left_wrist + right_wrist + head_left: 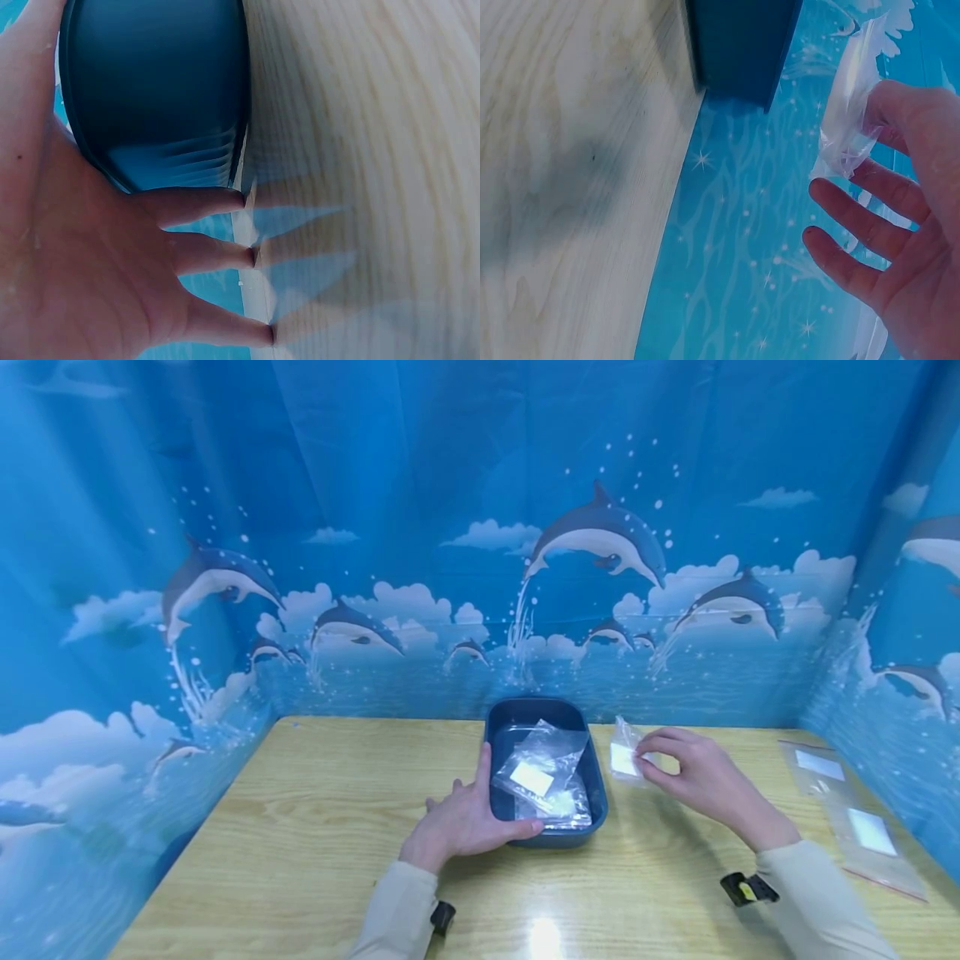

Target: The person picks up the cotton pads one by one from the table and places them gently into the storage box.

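Bags [532, 777] inside the tray [566, 840] show only in head view.

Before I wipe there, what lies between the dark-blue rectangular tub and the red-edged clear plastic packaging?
In the head view, the right hand and its forearm, the hand pinching a small clear plastic bag.

I can read no words, numbers or brands. A plain white patch [623, 760] like a label shows on the small clear bag [622, 731] I pinch in my right hand [697, 774], and a similar white rectangle [532, 778] on the top bag [560, 742] in the blue box [599, 797]. Two pale panels [872, 832] mark the clear plastic [840, 802] to my right; any print is too small to make out.
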{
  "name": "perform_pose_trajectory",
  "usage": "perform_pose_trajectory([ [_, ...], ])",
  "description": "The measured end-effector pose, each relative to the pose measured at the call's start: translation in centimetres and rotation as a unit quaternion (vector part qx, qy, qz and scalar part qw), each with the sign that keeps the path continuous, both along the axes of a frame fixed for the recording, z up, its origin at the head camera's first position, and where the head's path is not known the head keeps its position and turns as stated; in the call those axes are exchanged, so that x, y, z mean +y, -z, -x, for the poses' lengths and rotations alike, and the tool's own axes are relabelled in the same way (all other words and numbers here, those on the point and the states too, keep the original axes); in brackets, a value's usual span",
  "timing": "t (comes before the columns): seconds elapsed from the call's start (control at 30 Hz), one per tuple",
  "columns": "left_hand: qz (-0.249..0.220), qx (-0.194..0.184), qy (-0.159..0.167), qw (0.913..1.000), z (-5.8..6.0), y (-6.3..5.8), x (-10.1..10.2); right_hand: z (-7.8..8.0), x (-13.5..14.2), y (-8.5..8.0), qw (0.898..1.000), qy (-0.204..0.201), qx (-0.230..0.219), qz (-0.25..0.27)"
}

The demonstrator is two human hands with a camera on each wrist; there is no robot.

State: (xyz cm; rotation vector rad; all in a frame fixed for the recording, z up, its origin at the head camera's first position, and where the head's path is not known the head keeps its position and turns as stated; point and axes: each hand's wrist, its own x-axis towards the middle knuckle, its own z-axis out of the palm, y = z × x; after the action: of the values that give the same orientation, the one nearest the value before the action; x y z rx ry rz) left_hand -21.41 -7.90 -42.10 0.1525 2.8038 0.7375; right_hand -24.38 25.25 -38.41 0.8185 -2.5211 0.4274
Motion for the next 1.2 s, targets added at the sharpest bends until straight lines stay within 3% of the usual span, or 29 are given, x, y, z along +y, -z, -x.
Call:
perform_pose_trajectory([
  [0.7,-0.002,-0.005,0.001,1.0,0.0,0.1,0.0,0.8,-4.2,0.0,0.997,-0.07,0.023,0.01],
  [1.2,-0.004,-0.008,0.0,1.0,0.2,0.0,0.0,2.2,-6.9,0.3,0.996,-0.081,-0.015,-0.021],
])
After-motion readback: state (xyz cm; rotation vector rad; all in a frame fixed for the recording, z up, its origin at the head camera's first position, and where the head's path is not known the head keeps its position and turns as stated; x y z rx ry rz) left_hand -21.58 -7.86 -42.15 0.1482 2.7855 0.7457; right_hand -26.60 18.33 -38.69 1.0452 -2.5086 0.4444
